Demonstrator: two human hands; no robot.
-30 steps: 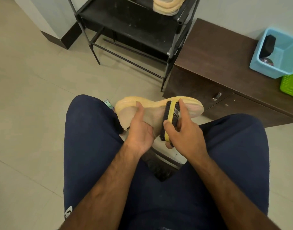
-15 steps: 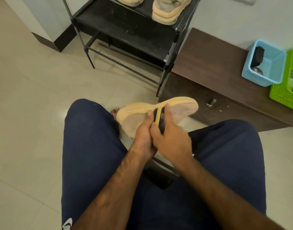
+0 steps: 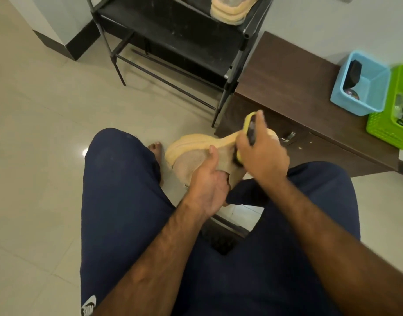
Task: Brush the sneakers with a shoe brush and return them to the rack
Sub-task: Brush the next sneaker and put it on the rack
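— Since the sneaker (image 3: pixel 191 156) has to finish on the rack (image 3: pixel 173 37), which way does the rack lie from it?
— Ahead and slightly left. Black frame, standing on the floor (image 3: pixel 47 133). Second sneaker (image 3: pixel 232 12) on the upper shelf, cut off by the top edge of view. Lower shelf shows bare black board.
— Right of the rack?
— Brown desk (image 3: pixel 287 83), touching or just beside the rack's right leg; cannot tell which. Blue basket (image 3: pixel 364 87) and green basket (image 3: pixel 392 124) side by side at its far right end.
— And the sneaker itself?
— Clear of the floor, low in front of the seated person. Long axis runs left to right, right end tipped a little up toward the desk. Yellow sole edge faces the rack, pale upper faces the person.
— Hands?
— Left hand (image 3: pixel 207 188) grips the sneaker near its middle, thumb across the upper, fingers curled underneath, out of sight. Right hand (image 3: pixel 264 156) is wrapped round the shoe brush (image 3: pixel 248 122) at the sneaker's right end, farther forward and nearer the desk.
— Brush?
— Yellow back, dark bristles, lying crosswise to the sneaker's long axis. Blurred; exact contact uncertain.
— Judgement?
— Brushing step in hand. The return likely calls for a forward-left reach by the left hand, since the rack is well apart from the sneaker.
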